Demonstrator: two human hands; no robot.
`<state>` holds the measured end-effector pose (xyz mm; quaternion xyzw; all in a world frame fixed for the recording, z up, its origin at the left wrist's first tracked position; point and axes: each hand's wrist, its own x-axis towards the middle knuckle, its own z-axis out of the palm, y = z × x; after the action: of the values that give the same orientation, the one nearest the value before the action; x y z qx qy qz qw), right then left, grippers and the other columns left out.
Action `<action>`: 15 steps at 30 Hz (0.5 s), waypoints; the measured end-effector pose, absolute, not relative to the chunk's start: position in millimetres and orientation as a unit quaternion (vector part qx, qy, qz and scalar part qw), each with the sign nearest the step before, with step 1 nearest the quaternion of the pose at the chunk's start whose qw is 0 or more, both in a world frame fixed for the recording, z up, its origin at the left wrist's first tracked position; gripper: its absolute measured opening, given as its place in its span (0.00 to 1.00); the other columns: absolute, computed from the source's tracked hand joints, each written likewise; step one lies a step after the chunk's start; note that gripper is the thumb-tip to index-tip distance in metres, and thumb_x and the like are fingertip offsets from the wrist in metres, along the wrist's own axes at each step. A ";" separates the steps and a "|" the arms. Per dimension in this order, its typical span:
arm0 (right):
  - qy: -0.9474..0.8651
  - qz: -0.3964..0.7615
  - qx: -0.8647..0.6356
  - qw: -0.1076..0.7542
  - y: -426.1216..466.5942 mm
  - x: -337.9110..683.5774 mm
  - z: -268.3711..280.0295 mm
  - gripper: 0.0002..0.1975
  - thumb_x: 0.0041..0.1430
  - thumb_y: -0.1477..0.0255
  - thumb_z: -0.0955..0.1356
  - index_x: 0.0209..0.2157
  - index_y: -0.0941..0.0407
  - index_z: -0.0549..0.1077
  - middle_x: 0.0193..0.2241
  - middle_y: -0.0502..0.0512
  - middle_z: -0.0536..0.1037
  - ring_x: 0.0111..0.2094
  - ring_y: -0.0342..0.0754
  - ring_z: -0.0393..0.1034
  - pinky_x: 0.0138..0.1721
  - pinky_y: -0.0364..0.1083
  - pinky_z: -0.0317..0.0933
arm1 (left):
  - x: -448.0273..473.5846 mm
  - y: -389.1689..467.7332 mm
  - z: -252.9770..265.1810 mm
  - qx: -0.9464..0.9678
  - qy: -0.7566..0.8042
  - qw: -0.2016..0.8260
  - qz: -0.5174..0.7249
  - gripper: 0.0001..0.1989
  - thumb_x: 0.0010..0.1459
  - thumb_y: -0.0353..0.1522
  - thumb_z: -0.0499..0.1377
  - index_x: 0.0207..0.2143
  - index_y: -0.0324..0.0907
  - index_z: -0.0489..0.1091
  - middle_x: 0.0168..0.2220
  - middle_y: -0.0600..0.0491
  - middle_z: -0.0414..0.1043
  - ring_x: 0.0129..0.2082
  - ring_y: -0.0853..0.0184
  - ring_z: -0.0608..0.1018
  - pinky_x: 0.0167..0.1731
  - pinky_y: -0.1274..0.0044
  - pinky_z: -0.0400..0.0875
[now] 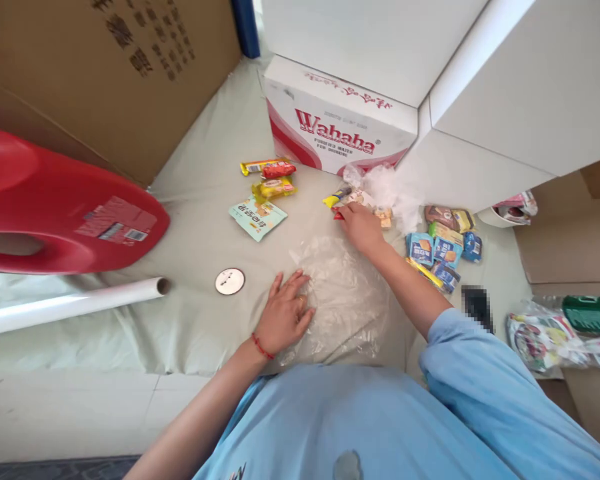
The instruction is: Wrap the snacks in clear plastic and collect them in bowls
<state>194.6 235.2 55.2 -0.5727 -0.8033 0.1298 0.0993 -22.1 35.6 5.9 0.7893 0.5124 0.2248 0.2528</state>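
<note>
My left hand (286,315) lies with its fingers spread at the left edge of a clear plastic bag (347,300), which is spread flat on the cloth. Farther forward, my right hand (363,228) has its fingers closed on a small red-wrapped snack (338,214), mostly covered by the fingertips. Close to those fingers are a yellow-and-blue snack packet (337,197), several light-coloured small packets (361,198) and a crumpled clear bag (393,190). To the left sit a red snack packet (279,171), yellow snack packets (274,188) and a pale green pouch (258,217).
A Wahaba-style white-and-red carton (337,130) stands at the back. Blue and brown snack packets (435,250) lie right of my forearm. A round white disc (230,281), a white tube (75,305) and a large red jug (75,193) are leftward; a cardboard box (105,80) stands behind.
</note>
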 end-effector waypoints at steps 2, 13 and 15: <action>-0.780 0.135 -0.586 0.171 235.6 204.2 59.7 0.12 0.70 0.70 0.64 0.46 0.59 0.78 0.44 0.63 0.78 0.45 0.53 0.70 0.43 0.48 0.60 | -25.1 32.7 7.0 0.799 0.509 0.242 0.210 0.09 0.62 0.35 0.58 0.33 0.42 0.75 0.70 0.37 0.63 0.71 0.48 0.65 0.72 0.48 0.48; -0.485 0.556 -0.564 0.372 226.2 206.7 84.8 0.15 0.56 0.63 0.76 0.28 0.54 0.69 0.21 0.44 0.65 0.20 0.38 0.50 0.21 0.42 0.44 | -18.2 40.6 2.6 0.820 0.495 0.231 0.169 0.27 0.69 0.38 0.54 0.69 0.47 0.63 0.74 0.44 0.56 0.74 0.53 0.59 0.73 0.46 0.32; -0.471 0.576 -0.545 0.386 250.3 178.2 93.4 0.09 0.60 0.69 0.73 0.30 0.55 0.70 0.26 0.46 0.70 0.25 0.38 0.59 0.24 0.40 0.53 | -18.3 40.5 2.3 0.820 0.496 0.229 0.170 0.27 0.70 0.39 0.54 0.69 0.47 0.63 0.74 0.45 0.56 0.74 0.54 0.59 0.73 0.47 0.32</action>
<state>178.2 250.3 93.4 -0.5454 -0.4711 0.5762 0.3855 -18.3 40.5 2.3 0.8202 0.4958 0.1699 0.2293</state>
